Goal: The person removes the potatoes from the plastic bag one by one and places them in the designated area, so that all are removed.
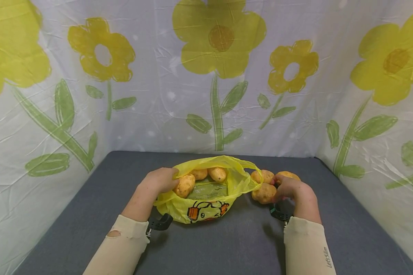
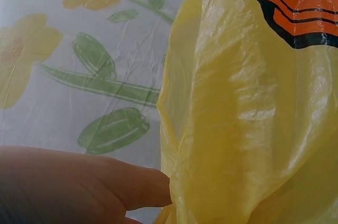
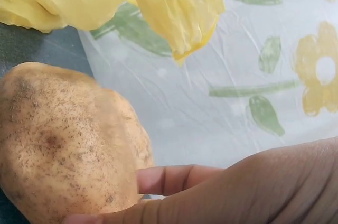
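Note:
A yellow plastic bag with a printed cartoon face stands on the table, its mouth held wide. My left hand pinches the left side of its rim; part of the hand's grip is hidden behind the plastic. Inside the bag lie three potatoes, toward the back and left. To the right of the bag my right hand grips a potato, which looms large and brown-speckled in the right wrist view. Two more potatoes, one behind it and one beyond the fingers, lie close by.
The dark grey table runs back to a white cloth printed with yellow flowers, which also hangs on both sides. One loop handle of the bag sticks out toward the potatoes on the right.

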Demonstrator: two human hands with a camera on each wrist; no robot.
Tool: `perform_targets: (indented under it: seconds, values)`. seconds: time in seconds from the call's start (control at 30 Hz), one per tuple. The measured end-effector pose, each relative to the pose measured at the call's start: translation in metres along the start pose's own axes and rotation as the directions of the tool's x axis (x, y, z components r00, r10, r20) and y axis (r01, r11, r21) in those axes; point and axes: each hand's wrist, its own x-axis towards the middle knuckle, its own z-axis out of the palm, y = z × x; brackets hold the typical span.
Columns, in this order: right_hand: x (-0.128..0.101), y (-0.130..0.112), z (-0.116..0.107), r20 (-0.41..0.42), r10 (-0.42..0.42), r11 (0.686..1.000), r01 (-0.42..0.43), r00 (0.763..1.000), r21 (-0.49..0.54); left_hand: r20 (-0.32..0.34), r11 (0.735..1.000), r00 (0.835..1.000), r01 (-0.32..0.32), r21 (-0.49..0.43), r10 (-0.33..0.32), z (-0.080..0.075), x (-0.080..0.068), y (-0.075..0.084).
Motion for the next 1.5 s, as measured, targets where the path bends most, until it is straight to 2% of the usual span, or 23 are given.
perform_targets:
  seconds: [0.3,0.47,0.67,0.8,0.87,0.97,1.07,1.13,1.23,1.33,1.4,1.5]
  values:
    - [-0.005,-0.004,-0.003,-0.024,-0.012,0.997,0.01,1.0,-0.079,0.0,1.0,1.0,-0.005,0.001,0.005,0.0,-0.001,0.0]
    - [-0.02,-0.018,-0.01,-0.06,-0.056,0.98,0.043,0.997,-0.194,0.006,1.0,1.0,-0.005,0.0,0.005,0.001,-0.001,-0.001]
    - [-0.042,-0.044,-0.015,-0.157,-0.155,0.971,0.12,0.976,-0.208,0.002,1.0,1.0,-0.006,-0.002,0.006,0.001,-0.002,-0.001]
    - [-0.05,-0.065,-0.009,-0.24,-0.243,0.954,0.188,0.94,-0.232,0.002,1.0,1.0,-0.006,0.003,0.006,0.001,-0.001,-0.001]
    - [-0.048,-0.076,0.0,-0.285,-0.307,0.939,0.239,0.908,-0.247,-0.003,1.0,1.0,-0.011,0.007,0.011,0.0,-0.001,0.0]
    - [-0.039,-0.095,0.02,-0.348,-0.407,0.904,0.318,0.845,-0.287,-0.012,1.0,1.0,-0.018,0.011,0.019,-0.003,0.0,0.002]
    - [-0.025,-0.111,0.048,-0.358,-0.493,0.863,0.396,0.793,-0.313,-0.015,1.0,1.0,-0.02,0.016,0.02,-0.003,0.0,0.001]
    - [-0.013,-0.118,0.069,-0.324,-0.54,0.835,0.444,0.777,-0.325,-0.014,1.0,1.0,-0.017,0.017,0.018,-0.002,0.0,0.0]
    - [0.007,-0.121,0.097,-0.232,-0.572,0.806,0.487,0.786,-0.337,-0.025,1.0,0.999,-0.021,0.022,0.021,-0.001,-0.001,-0.001]
    - [0.025,-0.114,0.116,-0.144,-0.55,0.797,0.464,0.823,-0.387,-0.038,1.0,0.999,-0.022,0.014,0.022,-0.001,-0.001,-0.001]
    - [0.032,-0.109,0.125,-0.124,-0.529,0.797,0.441,0.84,-0.412,-0.042,1.0,0.999,-0.023,0.011,0.023,-0.003,-0.002,0.0]
    - [0.038,-0.104,0.132,-0.131,-0.525,0.79,0.424,0.841,-0.443,-0.045,1.0,0.999,-0.021,0.01,0.022,-0.006,-0.003,0.001]
